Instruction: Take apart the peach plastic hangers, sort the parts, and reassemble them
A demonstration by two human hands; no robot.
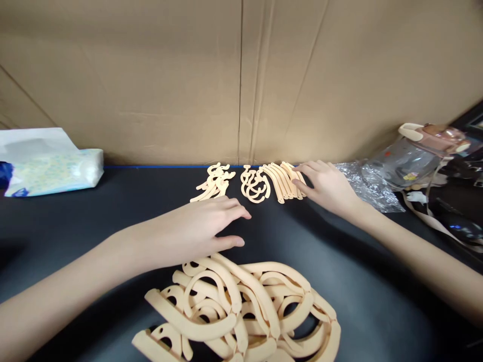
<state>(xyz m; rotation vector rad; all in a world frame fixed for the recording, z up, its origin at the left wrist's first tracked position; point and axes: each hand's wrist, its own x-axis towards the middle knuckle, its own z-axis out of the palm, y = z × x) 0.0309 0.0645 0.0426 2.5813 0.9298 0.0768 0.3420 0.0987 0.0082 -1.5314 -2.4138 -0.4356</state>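
My left hand (215,223) hovers over the black tabletop, thumb and fingers apart and holding nothing. Just below it in the picture lies a large heap of curved cream-coloured pieces (264,296), some with small holes at their ends. Near the back edge, my right hand (324,183) reaches to the right end of a row of long, slightly bent cream pieces (281,181); its fingers are spread, and whether they touch the row is unclear. Left of that row sit a group of hook-shaped pieces (254,185) and a group of wavy pieces (217,181).
A tall cardboard wall (169,90) closes off the back. At left lies a soft patterned tissue pack (56,168). On the right are crumpled clear plastic (372,186), a transparent bottle with a brownish lid (413,156), a strap (433,223) and dark items.
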